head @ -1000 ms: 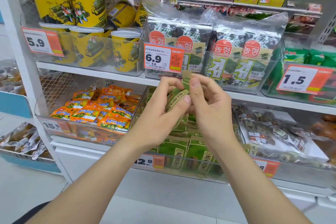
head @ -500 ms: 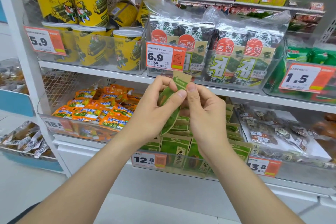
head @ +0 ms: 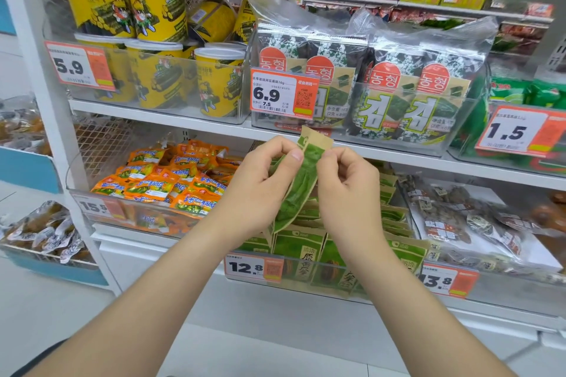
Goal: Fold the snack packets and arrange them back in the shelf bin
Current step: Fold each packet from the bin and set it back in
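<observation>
As my left hand (head: 260, 190) and right hand (head: 346, 190) pinch the green snack packet (head: 301, 180) by its upper sides, thumb against forefinger, it hangs above the shelf bin (head: 309, 285), long axis tilted steeply down toward that bin, both hands equally near.

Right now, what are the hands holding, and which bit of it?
A green snack packet. The left hand and the right hand both pinch it near its top end, one on each side edge; the lower end hangs free.
</observation>
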Available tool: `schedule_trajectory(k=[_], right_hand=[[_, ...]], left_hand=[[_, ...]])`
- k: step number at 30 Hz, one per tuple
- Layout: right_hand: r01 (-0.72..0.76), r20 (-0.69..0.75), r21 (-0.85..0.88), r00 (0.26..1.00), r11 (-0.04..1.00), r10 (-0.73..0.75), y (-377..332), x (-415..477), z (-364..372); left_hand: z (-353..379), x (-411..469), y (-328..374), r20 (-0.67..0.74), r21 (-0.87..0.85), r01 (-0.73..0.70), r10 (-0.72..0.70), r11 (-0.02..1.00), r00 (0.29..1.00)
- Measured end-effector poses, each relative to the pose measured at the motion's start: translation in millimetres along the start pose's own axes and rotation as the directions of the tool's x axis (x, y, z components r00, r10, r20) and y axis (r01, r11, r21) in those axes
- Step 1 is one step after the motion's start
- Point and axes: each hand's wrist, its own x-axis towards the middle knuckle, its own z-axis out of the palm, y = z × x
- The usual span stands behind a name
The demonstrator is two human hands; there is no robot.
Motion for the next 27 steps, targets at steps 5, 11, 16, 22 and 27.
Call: schedule_trajectory(k=[5,11,16,22,27], right_hand=[[-0.008,0.119,0.099,0.993,0.995,-0.004,-1,-1,1],[-0.097,0.417,0.016,0.905,0.995,0.081,-6,-8,-6],[-0.169,0.478,0.104,0.873,0.98,0.1,-13,-8,-10],[-0.041,0.429,0.143,0.903,0.989,-0.025,-10,-5,-14],[-0.074,0.462,0.197,0.886,0.978,-0.026,-5,-3,-18]], left_hand=[[-1,0,5,-0.044,-0.142,0.087,-0.094,0.986,0.995],[-3,3,12,-0.137,-0.479,0.206,-0.305,0.853,0.943],[-7,3,18,-0.097,-0.593,0.222,-0.342,0.774,0.935],[-18,0,16,0.129,-0.492,0.267,-0.235,0.829,0.964],[-28,-4,11,0.162,-0.448,0.277,-0.228,0.85,0.96]])
